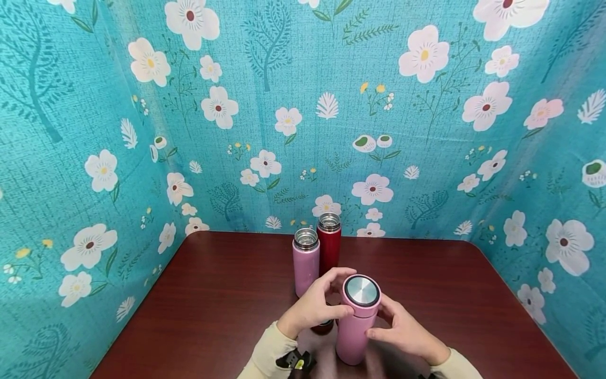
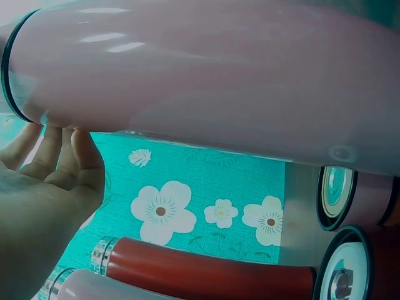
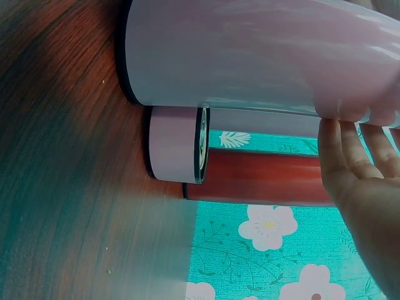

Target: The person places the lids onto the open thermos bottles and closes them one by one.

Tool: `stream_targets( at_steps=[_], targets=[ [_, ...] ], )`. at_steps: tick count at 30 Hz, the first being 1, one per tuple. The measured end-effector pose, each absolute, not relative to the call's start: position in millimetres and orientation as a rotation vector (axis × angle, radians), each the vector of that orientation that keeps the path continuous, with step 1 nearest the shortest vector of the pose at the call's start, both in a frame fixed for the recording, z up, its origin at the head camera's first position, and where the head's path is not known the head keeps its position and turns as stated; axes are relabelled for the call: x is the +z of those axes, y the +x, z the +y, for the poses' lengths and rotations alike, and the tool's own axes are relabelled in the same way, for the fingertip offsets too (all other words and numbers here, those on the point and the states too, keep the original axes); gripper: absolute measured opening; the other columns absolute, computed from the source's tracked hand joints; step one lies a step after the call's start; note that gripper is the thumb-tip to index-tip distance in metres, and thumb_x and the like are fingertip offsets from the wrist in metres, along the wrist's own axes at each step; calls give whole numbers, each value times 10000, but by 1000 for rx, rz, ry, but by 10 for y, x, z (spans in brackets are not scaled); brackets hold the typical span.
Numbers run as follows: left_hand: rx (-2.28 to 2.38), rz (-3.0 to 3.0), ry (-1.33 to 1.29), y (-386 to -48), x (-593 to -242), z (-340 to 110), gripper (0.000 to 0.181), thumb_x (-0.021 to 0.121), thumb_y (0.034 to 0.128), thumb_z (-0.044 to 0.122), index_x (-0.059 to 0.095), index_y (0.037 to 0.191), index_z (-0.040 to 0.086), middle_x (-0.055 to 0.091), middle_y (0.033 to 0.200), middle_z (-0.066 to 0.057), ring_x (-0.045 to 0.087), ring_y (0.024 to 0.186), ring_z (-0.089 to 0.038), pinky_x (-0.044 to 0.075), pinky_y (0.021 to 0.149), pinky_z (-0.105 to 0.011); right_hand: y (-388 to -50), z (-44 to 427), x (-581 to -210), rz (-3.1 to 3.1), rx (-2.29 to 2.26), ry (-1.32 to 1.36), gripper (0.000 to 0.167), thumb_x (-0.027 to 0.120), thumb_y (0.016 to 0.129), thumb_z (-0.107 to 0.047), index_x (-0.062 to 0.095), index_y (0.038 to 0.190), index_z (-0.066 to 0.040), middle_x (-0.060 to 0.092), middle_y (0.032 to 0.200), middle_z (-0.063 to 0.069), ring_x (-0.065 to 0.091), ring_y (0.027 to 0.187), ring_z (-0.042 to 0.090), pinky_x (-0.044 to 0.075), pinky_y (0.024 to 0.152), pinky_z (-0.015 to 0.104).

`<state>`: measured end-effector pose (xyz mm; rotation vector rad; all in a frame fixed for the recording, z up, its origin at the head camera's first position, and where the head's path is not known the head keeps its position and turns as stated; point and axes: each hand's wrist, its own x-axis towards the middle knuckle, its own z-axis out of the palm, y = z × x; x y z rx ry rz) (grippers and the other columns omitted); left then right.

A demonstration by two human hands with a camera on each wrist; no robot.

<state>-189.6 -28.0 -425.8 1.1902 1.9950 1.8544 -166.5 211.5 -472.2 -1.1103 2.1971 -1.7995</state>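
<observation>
A pink thermos bottle [image 1: 352, 339] with a silver-topped lid [image 1: 362, 290] stands upright near the table's front. My left hand [image 1: 312, 308] grips it around the lid, thumb at the near side. Lower down, my right hand [image 1: 409, 331] holds the bottle's body from the right. The same bottle fills the top of both wrist views, where the left fingers [image 2: 53, 153] and right fingers [image 3: 347, 150] touch its surface. Part of each hand is hidden behind it.
Behind stand a lidless pink bottle [image 1: 306, 268] and a lidless red bottle [image 1: 330, 245]. A loose red lid [image 1: 323, 328] sits left of the held bottle, partly covered. A loose pink lid [image 3: 175, 144] appears beside it. Flowered cloth [image 1: 293, 158] surrounds the brown table [image 1: 227, 295].
</observation>
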Motion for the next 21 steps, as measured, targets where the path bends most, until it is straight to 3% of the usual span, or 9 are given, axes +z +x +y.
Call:
stream_targets(
  at_steps=[6, 17, 21],
  targets=[
    [1899, 1974, 1205, -1906, -4281, -270, 593, 696, 819, 405, 448, 1271, 113, 563, 1110, -47, 566, 956, -107, 514, 813, -332, -1660, 2113, -4719, 2186, -1808, -1096, 683, 643, 832, 62, 360, 1431, -104, 504, 1343, 115, 478, 1231, 156, 413, 965, 284],
    [1868, 1873, 1273, -1924, -4286, -294, 597, 612, 904, 320, 405, 1384, 32, 531, 1272, -191, 560, 1086, -135, 480, 899, -349, -1655, 2115, -4724, 2198, -1804, -1096, 671, 651, 827, 57, 373, 1419, -92, 509, 1336, 103, 490, 1217, 149, 421, 955, 279],
    [1862, 1912, 1253, -1920, -4280, -295, 627, 643, 881, 319, 405, 1390, 40, 551, 1244, -168, 570, 1048, -113, 494, 873, -354, -1661, 2114, -4728, 2212, -1795, -1108, 670, 654, 823, 54, 375, 1416, -87, 510, 1333, 107, 493, 1214, 155, 423, 954, 283]
  ],
)
